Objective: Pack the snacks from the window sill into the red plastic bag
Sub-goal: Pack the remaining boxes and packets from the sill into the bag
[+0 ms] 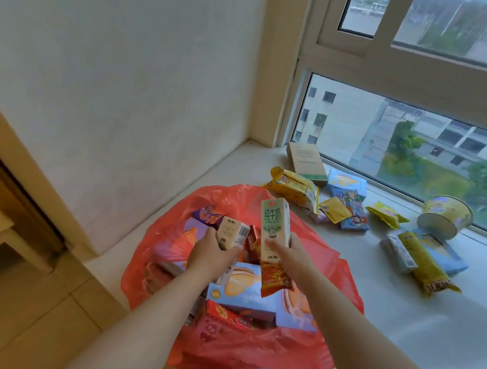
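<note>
Two cartons going into the red plastic bag (222, 347)

Both hands are hovering over the open bag — the left hand (211, 255) gripping a small carton (232, 232), the right hand (289, 256) clasping a milk carton (274, 225) plus an orange packet (273, 278). Next: lowering, releasing, then reaching toward two o'clock for the snacks (340, 204) on the window sill (401, 316).

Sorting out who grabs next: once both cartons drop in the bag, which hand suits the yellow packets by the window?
Right. The right hand sits on the packets' side; the left hand is farther off, over the red plastic bag.
</note>
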`<state>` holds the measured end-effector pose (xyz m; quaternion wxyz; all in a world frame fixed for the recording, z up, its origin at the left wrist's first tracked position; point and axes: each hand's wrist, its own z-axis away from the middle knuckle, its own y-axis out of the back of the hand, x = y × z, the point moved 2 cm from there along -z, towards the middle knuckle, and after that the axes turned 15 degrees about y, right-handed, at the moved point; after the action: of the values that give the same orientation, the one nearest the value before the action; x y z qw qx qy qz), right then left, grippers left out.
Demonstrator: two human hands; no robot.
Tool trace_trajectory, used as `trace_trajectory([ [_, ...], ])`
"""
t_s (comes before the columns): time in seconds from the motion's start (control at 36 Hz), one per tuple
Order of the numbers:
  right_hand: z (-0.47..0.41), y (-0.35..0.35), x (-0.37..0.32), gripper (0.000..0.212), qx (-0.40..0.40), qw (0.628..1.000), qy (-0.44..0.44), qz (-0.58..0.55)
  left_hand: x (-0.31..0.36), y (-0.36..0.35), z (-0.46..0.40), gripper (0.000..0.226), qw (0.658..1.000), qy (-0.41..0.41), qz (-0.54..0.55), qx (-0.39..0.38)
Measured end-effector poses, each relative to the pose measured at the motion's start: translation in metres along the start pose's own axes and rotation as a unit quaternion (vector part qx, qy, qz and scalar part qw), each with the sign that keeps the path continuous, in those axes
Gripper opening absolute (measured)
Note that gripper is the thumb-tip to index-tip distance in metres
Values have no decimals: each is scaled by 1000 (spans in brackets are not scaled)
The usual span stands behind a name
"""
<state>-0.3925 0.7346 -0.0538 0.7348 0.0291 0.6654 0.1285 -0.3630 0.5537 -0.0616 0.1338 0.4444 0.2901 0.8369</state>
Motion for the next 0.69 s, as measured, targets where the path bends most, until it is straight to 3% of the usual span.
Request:
trace_trajectory([
  [0.25, -5, -11, 37, 34, -2, 988, 21, 151, -31, -30, -19, 50, 983, -6, -183, -3],
  [0.42, -8, -15, 51, 53, -47, 941, 21, 335, -36, -42, -37, 59, 953, -50, -299, -19],
  [0.5, -8, -15, 61, 51, -52, 924, -18, 379, -33, -48, -43, 66, 934, -77, -346, -33],
  [0.69, -9, -16, 73, 57, -59, 893, -43, 445, -33, -59, -58, 60, 894, -170, -412, -37],
])
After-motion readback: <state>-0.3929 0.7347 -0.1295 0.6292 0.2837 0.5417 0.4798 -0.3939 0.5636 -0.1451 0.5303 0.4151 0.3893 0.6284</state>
